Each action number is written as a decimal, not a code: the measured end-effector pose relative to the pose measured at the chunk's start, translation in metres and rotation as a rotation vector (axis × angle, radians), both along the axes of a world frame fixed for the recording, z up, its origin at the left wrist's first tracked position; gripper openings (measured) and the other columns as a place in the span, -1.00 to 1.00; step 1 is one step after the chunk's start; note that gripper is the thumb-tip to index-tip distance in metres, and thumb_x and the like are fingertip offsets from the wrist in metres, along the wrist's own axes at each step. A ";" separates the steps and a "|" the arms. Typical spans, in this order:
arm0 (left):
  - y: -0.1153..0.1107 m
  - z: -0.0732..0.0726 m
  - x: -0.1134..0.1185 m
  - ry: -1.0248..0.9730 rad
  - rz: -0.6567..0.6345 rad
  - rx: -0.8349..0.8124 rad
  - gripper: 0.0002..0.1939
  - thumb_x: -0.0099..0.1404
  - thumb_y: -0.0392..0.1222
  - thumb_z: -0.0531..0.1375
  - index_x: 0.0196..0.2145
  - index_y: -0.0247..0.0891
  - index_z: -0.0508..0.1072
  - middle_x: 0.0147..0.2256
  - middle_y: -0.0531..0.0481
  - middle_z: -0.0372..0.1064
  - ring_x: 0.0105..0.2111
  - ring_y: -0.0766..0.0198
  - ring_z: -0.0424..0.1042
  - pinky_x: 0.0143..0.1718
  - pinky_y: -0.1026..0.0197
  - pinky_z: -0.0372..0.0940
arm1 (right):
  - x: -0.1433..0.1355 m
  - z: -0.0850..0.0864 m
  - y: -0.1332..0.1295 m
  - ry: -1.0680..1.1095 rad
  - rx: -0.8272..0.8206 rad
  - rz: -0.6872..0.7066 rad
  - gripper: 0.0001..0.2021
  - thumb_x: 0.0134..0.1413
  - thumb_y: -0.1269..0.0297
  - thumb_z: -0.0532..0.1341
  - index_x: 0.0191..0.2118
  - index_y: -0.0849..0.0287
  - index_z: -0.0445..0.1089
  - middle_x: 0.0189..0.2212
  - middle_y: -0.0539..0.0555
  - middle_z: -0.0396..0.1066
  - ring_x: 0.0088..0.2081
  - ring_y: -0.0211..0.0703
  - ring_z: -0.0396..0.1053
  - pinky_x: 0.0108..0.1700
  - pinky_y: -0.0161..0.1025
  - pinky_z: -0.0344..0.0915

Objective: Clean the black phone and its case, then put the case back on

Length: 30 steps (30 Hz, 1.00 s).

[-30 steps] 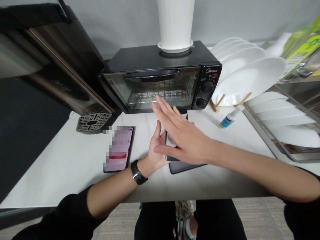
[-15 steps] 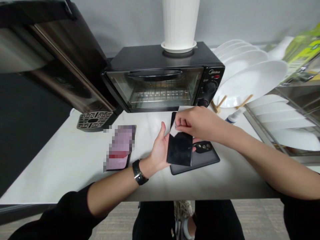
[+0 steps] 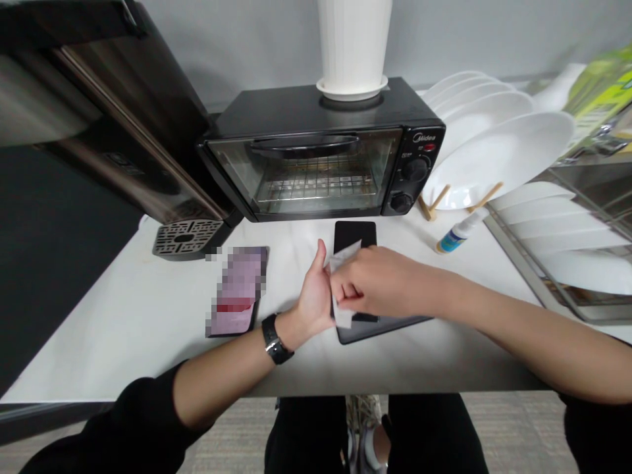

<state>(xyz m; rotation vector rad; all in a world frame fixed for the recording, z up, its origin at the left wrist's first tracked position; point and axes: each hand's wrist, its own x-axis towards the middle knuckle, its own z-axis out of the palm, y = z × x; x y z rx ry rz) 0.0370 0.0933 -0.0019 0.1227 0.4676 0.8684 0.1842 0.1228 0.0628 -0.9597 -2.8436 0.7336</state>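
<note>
My left hand (image 3: 313, 296) supports a black phone (image 3: 355, 232), its thumb raised and its other fingers hidden beneath. My right hand (image 3: 372, 280) is closed on a white wipe (image 3: 344, 319) and presses it over the phone's face, covering much of it. On the counter below lies a larger dark grey flat device (image 3: 372, 332), partly hidden by the phone and my right arm. Another phone (image 3: 241, 283), its lit screen blurred out, rests to the left of my left hand.
A black toaster oven (image 3: 316, 112) stands behind my hands, with a white pot (image 3: 353, 46) on top. At left is a dark drinks machine (image 3: 187, 238). To the right are a small spray bottle (image 3: 457, 236), white plates (image 3: 498, 158) and a metal dish rack (image 3: 536, 280).
My right hand has moved down and slightly left across the phone with the wipe. The spray bottle is now more fully visible. My left hand has barely moved.
</note>
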 end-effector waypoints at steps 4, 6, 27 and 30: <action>0.001 -0.002 0.000 -0.004 -0.007 0.003 -0.21 0.54 0.34 -0.20 0.25 -0.33 0.42 -0.12 -0.25 0.60 -0.10 -0.08 0.62 0.06 -0.11 0.41 | 0.007 0.007 0.004 -0.113 -0.085 -0.052 -0.90 0.08 0.39 0.40 -0.43 0.11 0.54 -0.55 -0.09 0.45 -0.51 -0.31 0.27 -0.38 -0.26 -0.03; 0.001 -0.003 -0.001 -0.003 -0.025 -0.007 -0.22 0.54 0.33 -0.22 0.23 -0.31 0.43 -0.16 -0.22 0.61 -0.14 -0.05 0.62 0.03 -0.11 0.42 | 0.010 0.008 0.012 -0.077 0.044 -0.150 -0.89 0.12 0.31 0.42 -0.40 0.12 0.53 -0.53 -0.09 0.45 -0.49 -0.30 0.27 -0.37 -0.26 -0.04; 0.002 -0.004 -0.005 0.042 -0.039 -0.037 -0.19 0.51 0.38 -0.18 0.16 -0.35 0.47 -0.21 -0.23 0.61 -0.18 -0.06 0.63 -0.03 -0.08 0.45 | 0.003 -0.005 0.011 0.065 0.039 -0.090 -0.89 0.19 0.39 0.37 -0.37 0.14 0.50 -0.45 -0.08 0.46 -0.42 -0.30 0.29 -0.32 -0.27 0.01; 0.002 -0.003 -0.004 0.062 -0.033 -0.014 -0.20 0.52 0.36 -0.17 0.15 -0.38 0.48 -0.20 -0.26 0.61 -0.20 -0.06 0.63 -0.03 -0.08 0.44 | 0.000 -0.005 0.008 0.049 0.008 -0.024 -0.87 0.17 0.36 0.40 -0.40 0.16 0.51 -0.46 -0.07 0.44 -0.41 -0.29 0.28 -0.33 -0.26 -0.02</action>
